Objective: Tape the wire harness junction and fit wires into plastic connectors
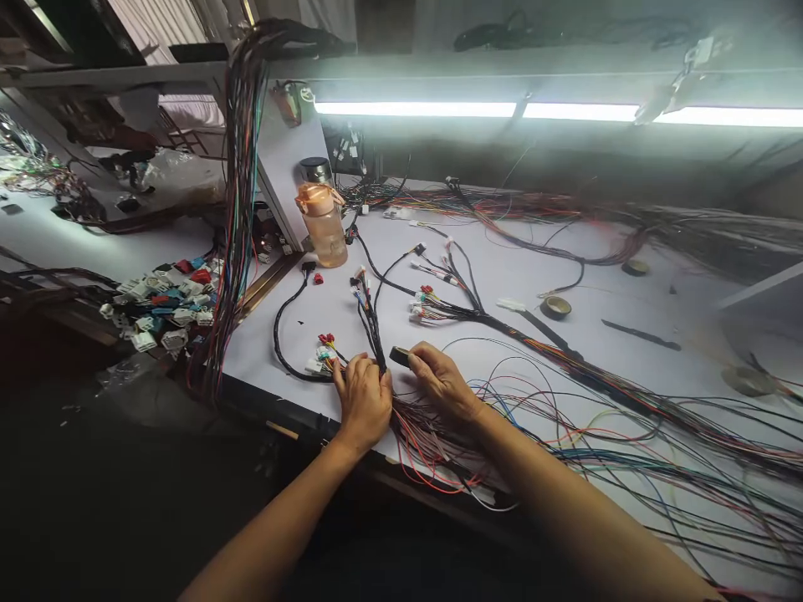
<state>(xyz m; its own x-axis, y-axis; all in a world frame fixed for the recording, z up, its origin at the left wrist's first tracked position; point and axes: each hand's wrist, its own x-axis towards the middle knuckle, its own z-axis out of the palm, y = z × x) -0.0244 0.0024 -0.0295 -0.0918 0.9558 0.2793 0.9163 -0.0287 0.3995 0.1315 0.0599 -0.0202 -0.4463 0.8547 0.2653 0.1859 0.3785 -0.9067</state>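
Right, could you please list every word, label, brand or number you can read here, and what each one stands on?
There is no text that I can read anywhere in this view.
Drink bottle: any marks on it are too small and blurred to read.
Tape roll in the right hand: no lettering visible.
White connectors: too small to tell.

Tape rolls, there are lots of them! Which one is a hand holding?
The black tape roll pinched by the right hand, close to the left hand. The other tape rolls lie on the table farther right, untouched.
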